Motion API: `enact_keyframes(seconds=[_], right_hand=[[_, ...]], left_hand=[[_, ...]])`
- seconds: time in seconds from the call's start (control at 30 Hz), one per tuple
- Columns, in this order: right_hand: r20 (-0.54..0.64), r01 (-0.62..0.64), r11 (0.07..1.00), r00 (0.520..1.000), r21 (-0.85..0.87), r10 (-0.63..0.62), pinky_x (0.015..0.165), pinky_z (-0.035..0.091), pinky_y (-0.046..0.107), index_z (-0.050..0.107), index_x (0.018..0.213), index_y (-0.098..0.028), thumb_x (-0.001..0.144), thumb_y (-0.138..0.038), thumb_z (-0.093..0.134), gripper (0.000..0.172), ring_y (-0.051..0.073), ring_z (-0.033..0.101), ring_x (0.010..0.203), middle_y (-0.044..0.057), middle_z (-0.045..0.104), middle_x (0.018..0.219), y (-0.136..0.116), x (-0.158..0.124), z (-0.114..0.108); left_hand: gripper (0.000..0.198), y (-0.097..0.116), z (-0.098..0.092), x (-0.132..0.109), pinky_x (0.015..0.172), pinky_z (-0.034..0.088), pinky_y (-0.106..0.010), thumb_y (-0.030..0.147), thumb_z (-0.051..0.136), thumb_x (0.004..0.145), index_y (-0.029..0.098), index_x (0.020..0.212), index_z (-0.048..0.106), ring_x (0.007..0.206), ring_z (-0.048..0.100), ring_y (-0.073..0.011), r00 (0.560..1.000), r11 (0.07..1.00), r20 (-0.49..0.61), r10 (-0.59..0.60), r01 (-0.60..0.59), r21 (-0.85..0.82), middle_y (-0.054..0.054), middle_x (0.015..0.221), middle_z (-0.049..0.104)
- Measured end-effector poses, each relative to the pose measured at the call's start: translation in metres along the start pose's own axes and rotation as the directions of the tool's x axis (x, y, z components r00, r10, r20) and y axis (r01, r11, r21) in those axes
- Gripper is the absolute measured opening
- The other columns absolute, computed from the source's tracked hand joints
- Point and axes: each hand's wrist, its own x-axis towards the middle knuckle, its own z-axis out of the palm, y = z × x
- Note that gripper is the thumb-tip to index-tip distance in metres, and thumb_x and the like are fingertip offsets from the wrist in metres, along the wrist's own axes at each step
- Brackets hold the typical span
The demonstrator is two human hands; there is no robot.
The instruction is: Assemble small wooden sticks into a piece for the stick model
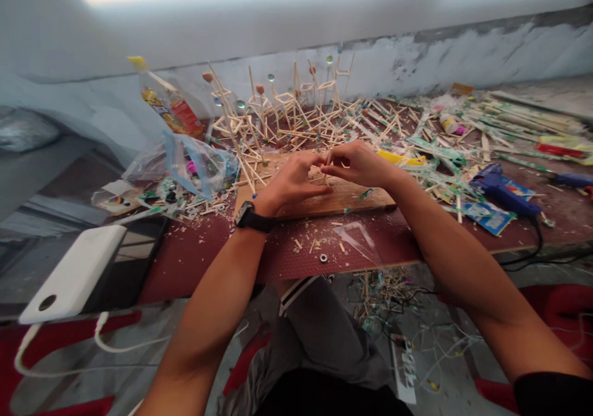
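I see my 2 hands meeting over the wooden board (324, 203) at the middle of the counter (208, 255). My left hand (293, 181), with a black watch (252, 217) on its wrist, and my right hand (359, 164) both pinch a thin wooden stick (328, 159) between their fingertips, holding it roughly upright just above the board. Both hands are clenched on it, fingers curled in. Behind them stands a row of stick figures (282, 110) topped with small beads, against the wall. A clear plastic bag (199, 162) lies to the left of the board, and a bottle (164, 101) leans beyond it. A blue glue gun (503, 190) rests well apart on the right among loose sticks and wrappers. A white power bank (74, 274) sits at the near left edge.
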Motion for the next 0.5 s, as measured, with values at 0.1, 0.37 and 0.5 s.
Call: enact_keyframes(seconds=[0.1,0.37,0.5], right_hand=[[-0.005,-0.010,1.000,1.000,0.002,0.010,0.068,0.031,0.032,0.068,0.084,-0.018,0.104,-0.041,0.073,0.031,0.012,0.041,0.066,-0.004,0.056,0.068,0.0009,-0.0005,-0.0006],[-0.021,0.025,1.000,0.999,0.009,-0.025,0.066,0.031,0.031,0.064,0.079,-0.019,0.108,-0.047,0.066,0.040,0.012,0.040,0.066,-0.004,0.054,0.065,0.0013,0.0000,0.0030],[-0.010,0.035,0.999,0.999,-0.025,-0.035,0.066,0.032,0.031,0.064,0.079,-0.020,0.109,-0.046,0.064,0.040,0.012,0.040,0.065,-0.003,0.055,0.066,-0.0015,0.0006,0.0043]], left_hand=[[0.039,-0.0026,0.0011,-0.0002,0.093,0.055,-0.043,0.042,0.091,0.085,0.020,0.112,0.073,0.103,0.070,-0.0266,1.000,1.000,-0.001,-0.007,0.007,0.008,-0.009,0.113,0.078],[0.038,-0.0022,0.0014,0.0000,0.096,0.055,-0.044,0.040,0.092,0.084,0.020,0.109,0.072,0.104,0.070,-0.0269,1.000,1.000,0.010,-0.016,0.016,-0.002,-0.009,0.112,0.077],[0.033,0.0010,0.0007,0.0001,0.096,0.054,-0.044,0.037,0.091,0.083,0.021,0.102,0.069,0.102,0.068,-0.0262,0.999,1.000,0.025,-0.022,0.022,0.006,-0.007,0.107,0.075]])
